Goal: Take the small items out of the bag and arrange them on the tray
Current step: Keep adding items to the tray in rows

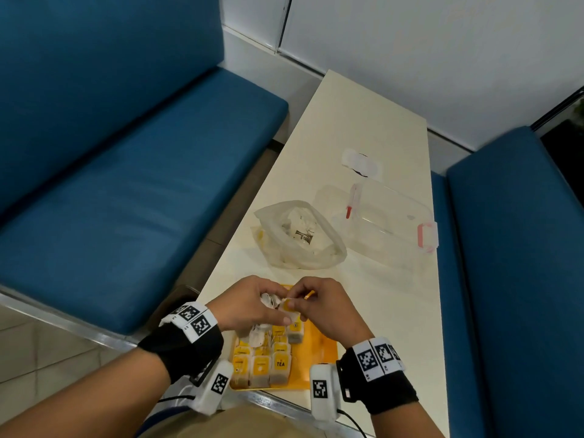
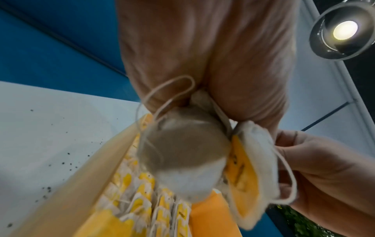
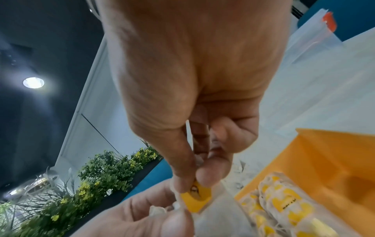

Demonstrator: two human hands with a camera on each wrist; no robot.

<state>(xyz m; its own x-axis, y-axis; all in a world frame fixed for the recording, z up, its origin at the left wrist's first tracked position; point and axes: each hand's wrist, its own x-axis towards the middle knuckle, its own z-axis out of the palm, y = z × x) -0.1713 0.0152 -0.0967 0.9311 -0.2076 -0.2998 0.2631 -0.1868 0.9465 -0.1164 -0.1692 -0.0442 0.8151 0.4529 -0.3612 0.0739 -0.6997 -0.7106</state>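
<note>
L hand clutches a bunch of tea bags; R hand pinches one yellow tag, both above tray at near tabletop edge. Risk: strings look tangled, so a pull may drag extras out or disturb laid rows. Bag mid-tabletop.

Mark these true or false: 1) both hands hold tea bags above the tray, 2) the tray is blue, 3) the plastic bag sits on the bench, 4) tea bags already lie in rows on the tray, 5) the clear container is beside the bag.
1) True: left hand and right hand hold tea bags above the tray.
2) False: it is orange.
3) False: the plastic bag sits on the table.
4) True: rows of tea bags.
5) True: clear container.
</note>
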